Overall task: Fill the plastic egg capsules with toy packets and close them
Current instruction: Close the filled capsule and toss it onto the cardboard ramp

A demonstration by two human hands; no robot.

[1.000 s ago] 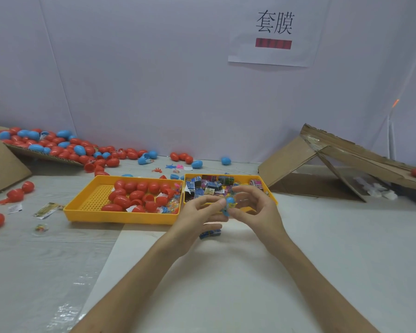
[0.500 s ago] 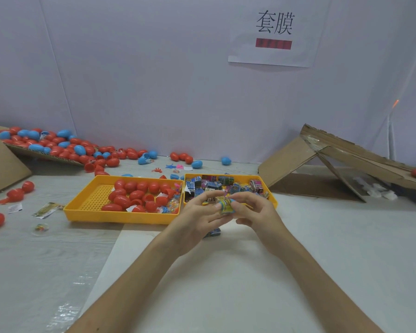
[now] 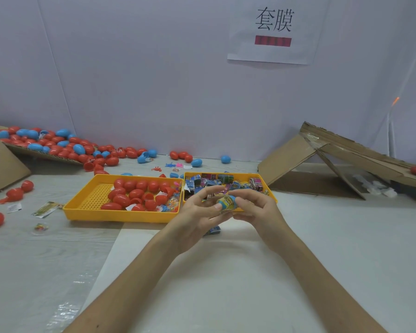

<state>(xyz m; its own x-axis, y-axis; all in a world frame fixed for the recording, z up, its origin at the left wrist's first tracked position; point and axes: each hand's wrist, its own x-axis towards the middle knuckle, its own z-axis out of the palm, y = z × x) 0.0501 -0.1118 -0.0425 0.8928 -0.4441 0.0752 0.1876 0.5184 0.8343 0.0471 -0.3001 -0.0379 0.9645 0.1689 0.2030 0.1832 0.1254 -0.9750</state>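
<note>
Our left hand (image 3: 197, 213) and right hand (image 3: 258, 210) both pinching a blue egg capsule (image 3: 234, 205), yellow toy packet (image 3: 225, 201) poking from it, above the desk (image 3: 322, 236), yellow trays (image 3: 120, 216) just behind

toy packet (image 3: 226, 201) pushed into blue capsule half (image 3: 234, 203), left hand (image 3: 197, 213) opening

I'm in a small pkg workshop: printed white paper sign (image 3: 273, 32) on wall (image 3: 154, 80), yellow plastic trays (image 3: 115, 215), red/blue plastic egg capsules (image 3: 58, 147) heaped on brown cardboard sheet (image 3: 34, 153).
</note>
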